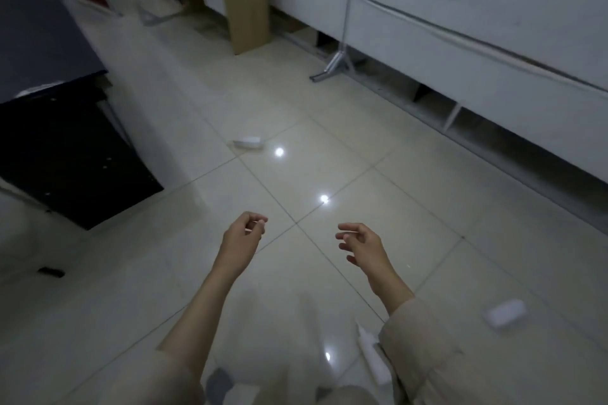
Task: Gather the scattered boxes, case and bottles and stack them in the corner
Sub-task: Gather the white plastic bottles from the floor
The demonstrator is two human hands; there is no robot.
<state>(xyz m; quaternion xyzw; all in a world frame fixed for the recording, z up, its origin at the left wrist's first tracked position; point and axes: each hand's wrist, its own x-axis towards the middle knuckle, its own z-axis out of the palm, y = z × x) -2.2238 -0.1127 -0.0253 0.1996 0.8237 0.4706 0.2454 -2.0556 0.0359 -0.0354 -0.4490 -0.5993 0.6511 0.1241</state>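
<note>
A small white bottle (249,143) lies on its side on the tiled floor ahead, well beyond both hands. A white box (505,313) lies on the floor at the lower right. A white tube-like bottle (370,351) lies by my right sleeve, partly hidden by it. A small black case (51,271) rests on the floor at the far left. My left hand (245,235) hovers above the floor with fingers loosely curled and nothing in it. My right hand (360,243) is held out beside it, fingers spread, holding nothing.
A dark blue and black cabinet (65,148) stands at the left. White partition panels (460,26) on a metal foot (332,67) run along the right. A wooden desk leg (246,0) stands at the back. Ceiling lights glint off the glossy tiles.
</note>
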